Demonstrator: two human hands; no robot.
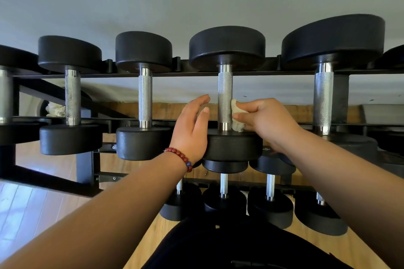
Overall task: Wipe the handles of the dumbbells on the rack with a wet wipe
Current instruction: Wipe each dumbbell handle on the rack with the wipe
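Rack [196, 74], black steel, two tiers, spanned the view from 9 to 3 o'clock. The upper tier carried a row of black round-headed dumbbells [143, 48]; the lower tier held smaller dumbbells [270, 207] toward 6 o'clock. Working dumbbell [227, 43] sat near centre of the upper row, heads on the rails. Right hand [266, 120] came in from 4 o'clock and pinched a crumpled pale wet wipe [237, 116] between thumb and fingers, pressing it to the 3 o'clock side of the knurled handle [225, 89], low on the bar. Left hand [192, 126] lay open, fingers straight, at 9 o'clock of that handle, just beside it and not touching it; its palm seemed to rest against the near head, contact uncertain. Beaded bracelet [181, 157] was on the left wrist. Progress, as judged: mid-run. The wipe covered only the lower part of one side of one handle; the upper part and the 9 o'clock side were bare. No handle showed a wet sheen, so finished ones could not be told apart; neighbours at 9 and 3 o'clock and the lower tier may remain. Orientation: the handle's long axis ran 12 to 6 o'clock across the rails, far head at 12, near head at 6.
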